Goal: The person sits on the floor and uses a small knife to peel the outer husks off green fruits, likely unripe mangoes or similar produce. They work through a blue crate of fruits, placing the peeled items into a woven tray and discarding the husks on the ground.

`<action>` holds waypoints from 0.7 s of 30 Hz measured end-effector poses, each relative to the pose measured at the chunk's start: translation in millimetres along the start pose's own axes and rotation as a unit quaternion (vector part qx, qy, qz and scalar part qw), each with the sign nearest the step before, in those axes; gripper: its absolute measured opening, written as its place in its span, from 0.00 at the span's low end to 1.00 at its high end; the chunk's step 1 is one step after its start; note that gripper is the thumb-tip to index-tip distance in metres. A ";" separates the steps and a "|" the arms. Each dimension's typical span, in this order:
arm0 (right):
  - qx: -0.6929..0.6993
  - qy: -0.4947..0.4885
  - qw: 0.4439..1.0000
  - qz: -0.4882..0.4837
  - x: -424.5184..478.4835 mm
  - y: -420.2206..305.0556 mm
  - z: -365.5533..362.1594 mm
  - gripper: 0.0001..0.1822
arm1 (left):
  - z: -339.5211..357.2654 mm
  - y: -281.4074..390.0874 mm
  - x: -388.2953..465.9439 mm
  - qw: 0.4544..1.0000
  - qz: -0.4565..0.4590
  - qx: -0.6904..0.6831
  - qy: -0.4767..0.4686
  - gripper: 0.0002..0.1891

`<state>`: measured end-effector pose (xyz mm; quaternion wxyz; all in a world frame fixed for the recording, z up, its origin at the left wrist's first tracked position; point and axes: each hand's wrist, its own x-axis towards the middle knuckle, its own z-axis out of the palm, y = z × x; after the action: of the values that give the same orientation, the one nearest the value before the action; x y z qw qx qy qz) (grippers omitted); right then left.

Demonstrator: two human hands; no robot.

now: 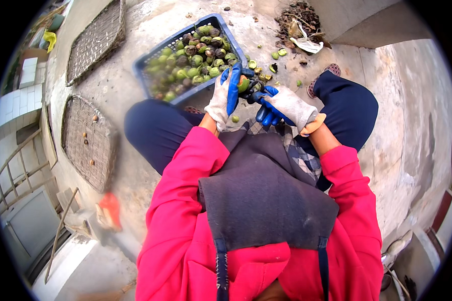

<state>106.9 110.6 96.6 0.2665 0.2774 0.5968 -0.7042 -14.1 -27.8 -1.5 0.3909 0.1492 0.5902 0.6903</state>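
Observation:
My left hand (226, 96), in a white knit glove with a blue coated palm, holds a green-husked walnut (243, 84), its husk partly off and showing orange-brown. Close beside it, my right hand (284, 107), gloved alike, has its fingers curled in towards the walnut. Dark, black-stained shapes (254, 89) fill the gap between the hands; whether they are glove fingertips or a tool is unclear. Just beyond my left hand stands a blue plastic crate (141, 77), heaped with green and blackened walnuts (196, 60).
Husk pieces (252, 64) litter the concrete floor right of the crate, below a pile of dark debris (297, 19) with a white plastic scrap (307, 44). At left lie two woven trays; the nearer tray (86, 150) bears several nuts. A red bag (110, 210) sits lower left.

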 end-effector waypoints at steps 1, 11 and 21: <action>0.003 -0.003 1.000 -0.002 -1.0 1.1 -0.7 0.14 | 4.8 5.5 -3.1 1.000 -0.017 -0.012 -0.003 0.10; 0.011 -0.015 1.000 0.017 -1.3 4.2 2.1 0.13 | 17.3 14.8 -17.4 0.999 0.013 0.032 0.009 0.16; 0.007 -0.046 0.999 0.020 4.3 6.1 5.6 0.15 | 21.1 33.1 -23.1 0.991 -0.022 0.112 0.067 0.16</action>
<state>107.7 104.0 90.1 0.3058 0.2589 0.5731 -0.7149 3.0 -29.5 40.7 0.3460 0.1321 0.6918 0.6199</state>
